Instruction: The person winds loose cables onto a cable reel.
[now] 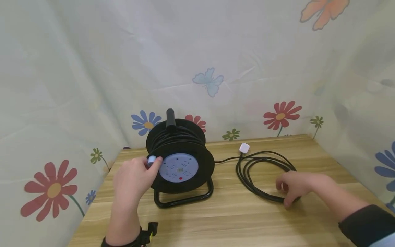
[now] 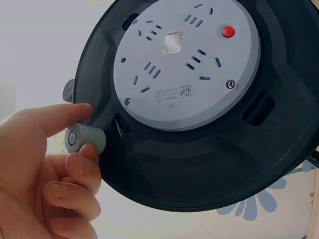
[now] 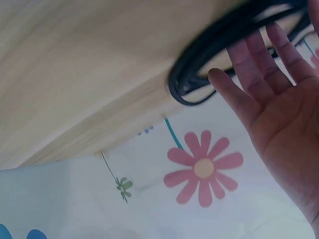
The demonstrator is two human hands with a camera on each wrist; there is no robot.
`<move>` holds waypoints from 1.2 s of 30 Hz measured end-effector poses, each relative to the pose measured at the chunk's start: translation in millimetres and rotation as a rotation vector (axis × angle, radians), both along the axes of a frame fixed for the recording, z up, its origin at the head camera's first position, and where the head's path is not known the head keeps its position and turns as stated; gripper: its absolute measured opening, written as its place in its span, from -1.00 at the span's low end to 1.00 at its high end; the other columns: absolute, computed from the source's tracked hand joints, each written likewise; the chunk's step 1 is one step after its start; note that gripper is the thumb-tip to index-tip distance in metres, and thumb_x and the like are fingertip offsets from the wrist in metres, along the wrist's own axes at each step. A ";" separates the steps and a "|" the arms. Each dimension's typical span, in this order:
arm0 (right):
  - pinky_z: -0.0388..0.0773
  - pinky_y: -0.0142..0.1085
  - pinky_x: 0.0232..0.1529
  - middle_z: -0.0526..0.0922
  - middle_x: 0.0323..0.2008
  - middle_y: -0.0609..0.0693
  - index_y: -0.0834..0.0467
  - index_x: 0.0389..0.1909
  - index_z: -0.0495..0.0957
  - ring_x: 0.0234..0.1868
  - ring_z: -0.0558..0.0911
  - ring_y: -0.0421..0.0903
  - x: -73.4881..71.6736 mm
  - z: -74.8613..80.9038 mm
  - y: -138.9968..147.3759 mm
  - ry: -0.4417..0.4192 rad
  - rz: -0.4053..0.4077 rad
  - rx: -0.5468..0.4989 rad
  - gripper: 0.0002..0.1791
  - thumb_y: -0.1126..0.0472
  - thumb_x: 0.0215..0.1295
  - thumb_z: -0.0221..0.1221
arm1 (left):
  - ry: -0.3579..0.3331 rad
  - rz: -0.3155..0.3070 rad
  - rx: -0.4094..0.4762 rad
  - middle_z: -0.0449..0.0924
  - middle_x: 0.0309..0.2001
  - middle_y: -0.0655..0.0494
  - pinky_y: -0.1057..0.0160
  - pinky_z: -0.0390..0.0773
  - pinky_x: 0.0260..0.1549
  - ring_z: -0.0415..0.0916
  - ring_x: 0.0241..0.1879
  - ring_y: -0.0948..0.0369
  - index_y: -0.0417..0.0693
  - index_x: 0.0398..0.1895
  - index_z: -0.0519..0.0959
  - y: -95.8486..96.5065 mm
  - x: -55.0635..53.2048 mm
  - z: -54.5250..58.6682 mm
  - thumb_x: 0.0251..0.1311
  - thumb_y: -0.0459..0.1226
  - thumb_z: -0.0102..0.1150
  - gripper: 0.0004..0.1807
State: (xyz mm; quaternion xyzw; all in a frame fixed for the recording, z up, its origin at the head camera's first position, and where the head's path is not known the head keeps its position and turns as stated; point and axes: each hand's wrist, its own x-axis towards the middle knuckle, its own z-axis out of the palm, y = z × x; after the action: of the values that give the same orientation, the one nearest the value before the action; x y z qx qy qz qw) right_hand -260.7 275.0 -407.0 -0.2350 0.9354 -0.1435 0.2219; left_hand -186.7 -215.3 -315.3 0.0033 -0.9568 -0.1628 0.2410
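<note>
A black cable reel with a pale blue-grey socket disc stands tilted on its tube frame. At the disc's left edge my left hand pinches the small grey winding knob between thumb and fingers. To the right, a loose coil of black cable lies on the table and runs to the reel. My right hand is over the coil's near right side, palm down, with fingers loosely bent around the cable. In the right wrist view those fingers look extended and spread, their tips partly behind the cable.
A white plug lies at the back beside the coil. The reel's black carrying handle points up. The wooden table meets a flower-printed cloth behind and at the sides.
</note>
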 end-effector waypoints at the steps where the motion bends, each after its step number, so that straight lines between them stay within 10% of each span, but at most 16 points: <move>1: 0.48 -0.05 -0.23 0.53 -0.25 0.02 0.08 -0.14 0.51 -0.23 0.48 -0.04 -1.6 3.8 0.1 0.014 0.005 -0.008 -0.49 0.05 -0.14 0.48 | 0.004 -0.002 0.001 0.27 -0.79 0.15 0.25 0.16 -0.79 0.24 -0.74 0.16 0.02 -0.77 0.37 0.3 0.0 0.2 0.21 0.24 0.03 -0.40; 17: 0.38 0.09 0.09 0.51 0.11 0.14 0.23 0.17 0.44 0.14 0.43 0.12 -38.9 56.6 -56.6 0.309 0.172 -0.056 -0.30 -0.11 0.11 0.33 | 0.039 -0.002 0.006 0.24 -0.80 0.15 0.25 0.14 -0.79 0.22 -0.74 0.16 0.02 -0.79 0.35 -0.9 1.5 -0.5 0.20 0.21 0.06 -0.41; 36: 0.30 0.00 0.19 0.33 0.30 0.09 0.13 0.36 0.23 0.27 0.29 0.02 -70.3 39.7 -156.7 0.221 0.195 -0.049 -0.23 -0.06 0.20 0.28 | -0.002 0.003 0.011 0.26 -0.80 0.15 0.26 0.16 -0.80 0.24 -0.75 0.17 0.00 -0.77 0.37 2.8 1.7 2.4 0.21 0.20 0.05 -0.42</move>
State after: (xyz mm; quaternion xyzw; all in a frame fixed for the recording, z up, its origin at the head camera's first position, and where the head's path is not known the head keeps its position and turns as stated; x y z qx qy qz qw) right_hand -331.0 118.4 -367.3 -0.3442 0.9231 -0.1173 0.1248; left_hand -185.0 -212.5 -312.9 0.0064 -0.9561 -0.1679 0.2403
